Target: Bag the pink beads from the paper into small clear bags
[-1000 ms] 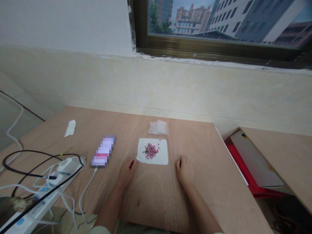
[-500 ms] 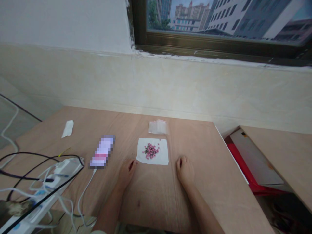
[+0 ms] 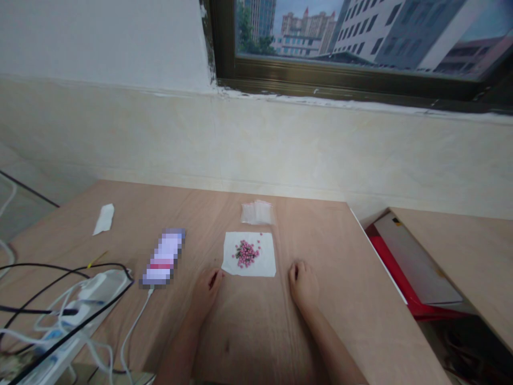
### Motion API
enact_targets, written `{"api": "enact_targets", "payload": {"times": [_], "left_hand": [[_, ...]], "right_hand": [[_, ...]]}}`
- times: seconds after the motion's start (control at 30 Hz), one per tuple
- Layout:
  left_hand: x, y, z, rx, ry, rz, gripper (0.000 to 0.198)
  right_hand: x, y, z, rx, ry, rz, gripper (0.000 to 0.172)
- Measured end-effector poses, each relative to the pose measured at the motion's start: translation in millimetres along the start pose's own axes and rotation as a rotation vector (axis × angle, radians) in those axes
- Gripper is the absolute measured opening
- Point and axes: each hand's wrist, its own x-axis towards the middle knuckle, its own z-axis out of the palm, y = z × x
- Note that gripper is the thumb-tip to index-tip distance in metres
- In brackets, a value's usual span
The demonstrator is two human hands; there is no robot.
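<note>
A small pile of pink beads lies on a white paper square in the middle of a wooden table. My left hand rests on the table just below the paper's left corner, fingers curled in a loose fist. Below the paper's right corner my right hand rests the same way, fingers curled under. Nothing shows in either hand. A few small clear plastic bags lie just beyond the paper.
A phone on a white cable lies left of the paper. A white power strip with tangled cables sits at the left edge. A folded white scrap lies far left. Red and grey boards fill the gap beside the table.
Both hands stay in place on the table. The view has shifted a little, so everything sits slightly lower and further left in the picture.
</note>
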Motion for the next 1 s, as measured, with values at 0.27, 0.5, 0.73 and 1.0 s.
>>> {"api": "enact_targets", "payload": {"times": [0.27, 0.5, 0.73, 1.0], "left_hand": [[-0.2, 0.6, -1.3, -0.012, -0.003, -0.002, 0.027], [0.7, -0.5, -0.1, -0.003, -0.011, 0.003, 0.027], [-0.2, 1.1, -1.6, -0.008, 0.014, 0.008, 0.026], [0.6, -1.4, -1.2, -0.016, 0.009, 0.029, 0.027]], "right_hand": [[-0.4, -0.8, -3.3, -0.003, 0.01, -0.022, 0.024], [0.0, -1.8, -5.3, -0.001, -0.001, -0.017, 0.024], [-0.5, -1.1, -2.9, 0.008, 0.005, 0.0, 0.025], [0.6, -0.2, 0.5, 0.024, 0.021, -0.011, 0.024]]}}
